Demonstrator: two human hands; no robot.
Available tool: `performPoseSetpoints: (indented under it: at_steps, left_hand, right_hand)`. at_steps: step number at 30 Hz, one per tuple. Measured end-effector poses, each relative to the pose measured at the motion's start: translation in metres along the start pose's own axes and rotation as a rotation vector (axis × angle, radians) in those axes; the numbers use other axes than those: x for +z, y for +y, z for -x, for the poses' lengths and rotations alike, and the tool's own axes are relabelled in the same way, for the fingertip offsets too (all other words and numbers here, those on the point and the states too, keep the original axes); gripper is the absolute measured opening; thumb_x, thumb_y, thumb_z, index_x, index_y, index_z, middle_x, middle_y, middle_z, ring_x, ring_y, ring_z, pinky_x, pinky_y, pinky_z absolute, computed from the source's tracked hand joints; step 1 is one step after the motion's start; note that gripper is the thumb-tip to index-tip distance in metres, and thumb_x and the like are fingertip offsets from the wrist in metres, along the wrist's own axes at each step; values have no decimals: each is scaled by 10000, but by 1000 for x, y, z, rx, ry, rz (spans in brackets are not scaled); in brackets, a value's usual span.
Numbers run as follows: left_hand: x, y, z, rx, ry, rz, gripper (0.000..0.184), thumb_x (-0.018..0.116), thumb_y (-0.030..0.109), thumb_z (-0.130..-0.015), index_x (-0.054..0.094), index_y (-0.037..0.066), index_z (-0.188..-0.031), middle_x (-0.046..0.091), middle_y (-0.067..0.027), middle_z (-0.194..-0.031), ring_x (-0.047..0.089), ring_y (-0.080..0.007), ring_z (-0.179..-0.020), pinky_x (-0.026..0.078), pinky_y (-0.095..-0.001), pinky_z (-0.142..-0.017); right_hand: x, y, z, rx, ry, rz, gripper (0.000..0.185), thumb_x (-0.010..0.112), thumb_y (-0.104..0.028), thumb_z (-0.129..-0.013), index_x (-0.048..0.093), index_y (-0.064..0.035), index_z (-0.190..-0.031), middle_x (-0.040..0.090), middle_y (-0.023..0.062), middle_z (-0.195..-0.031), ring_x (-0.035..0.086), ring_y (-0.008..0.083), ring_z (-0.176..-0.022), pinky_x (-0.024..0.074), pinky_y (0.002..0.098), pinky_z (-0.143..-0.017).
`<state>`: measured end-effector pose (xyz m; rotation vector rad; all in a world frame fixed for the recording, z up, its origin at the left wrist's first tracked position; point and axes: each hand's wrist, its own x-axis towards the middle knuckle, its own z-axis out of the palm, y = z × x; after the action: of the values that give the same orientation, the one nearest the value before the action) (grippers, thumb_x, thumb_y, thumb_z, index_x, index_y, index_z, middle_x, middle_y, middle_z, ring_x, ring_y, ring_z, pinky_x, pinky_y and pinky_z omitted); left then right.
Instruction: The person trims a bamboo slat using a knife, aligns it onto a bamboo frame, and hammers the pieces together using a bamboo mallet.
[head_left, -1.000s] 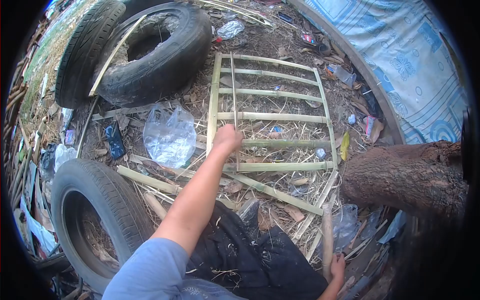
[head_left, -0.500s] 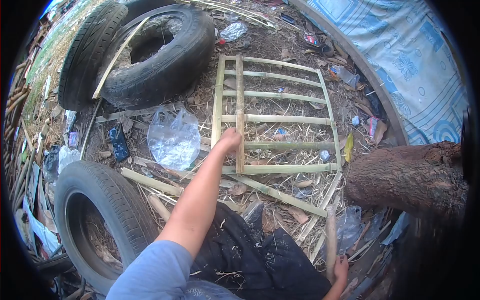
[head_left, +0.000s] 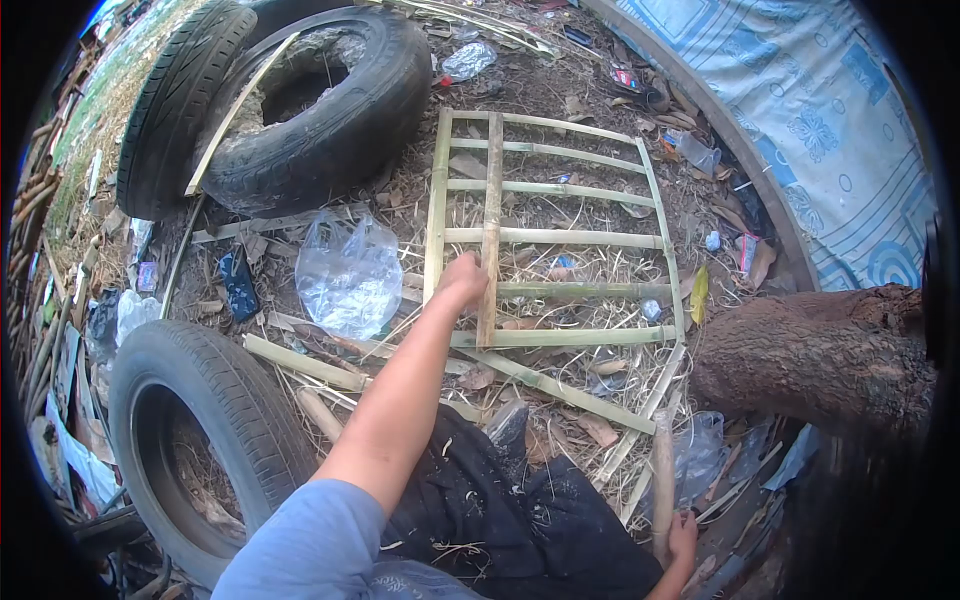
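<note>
A flat lattice of split bamboo strips (head_left: 590, 239) lies on the littered ground in front of me. Across its left part runs a loose-looking bamboo slat (head_left: 493, 180), set just right of the frame's left upright (head_left: 437, 200). My left hand (head_left: 464, 278) is closed on the lower half of that slat, its fingertips partly hidden. At the lower right, my right hand (head_left: 683, 538) grips the bottom end of a short round wooden stick (head_left: 663, 470), which stands roughly upright beside my dark-clothed leg.
Old tires (head_left: 330, 120) lie at the upper left, and another tire (head_left: 210, 440) at the lower left. A clear plastic bag (head_left: 348, 275) sits left of the lattice. On the right are a thick log (head_left: 810, 350) and a blue patterned sheet (head_left: 790, 120). Loose bamboo strips (head_left: 560, 388) lie nearer me.
The bamboo slat in my left hand has shifted slightly right, more at its far end, widening the gap from the left upright. My right hand and the stick have stayed put.
</note>
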<state>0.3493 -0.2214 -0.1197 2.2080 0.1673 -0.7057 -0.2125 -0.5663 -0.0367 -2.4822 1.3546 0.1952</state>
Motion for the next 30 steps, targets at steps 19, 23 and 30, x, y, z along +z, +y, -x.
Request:
performPoseSetpoints:
  at_steps: [19, 23, 30]
  left_hand:
    - [1, -5, -1, -25, -174, 399, 461, 536, 51, -897, 500, 7, -1354, 663, -221, -1118, 714, -335, -879, 641, -436, -667]
    - [1, -7, -5, -1, -175, 344, 490, 558, 78, -894, 492, 21, -1376, 678, -218, -1106, 721, -332, -860, 630, -413, -663]
    - [13, -21, -22, 75, -155, 269, 482, 601, 160, -901, 533, 60, -1368, 684, -218, -1128, 733, -314, -815, 607, -390, -717]
  right_hand:
    - [0, 24, -18, 163, -157, -92, 296, 573, -249, -933, 589, 13, -1069, 654, 217, -974, 637, 332, -906, 486, 425, -835]
    - [-5, 12, -16, 194, -184, -95, 306, 569, -251, -935, 592, 18, -1079, 655, 225, -992, 637, 344, -927, 483, 428, -848]
    - [3, 31, -22, 172, -166, -41, 319, 566, -248, -935, 596, 23, -1100, 659, 226, -1017, 640, 346, -946, 485, 423, -861]
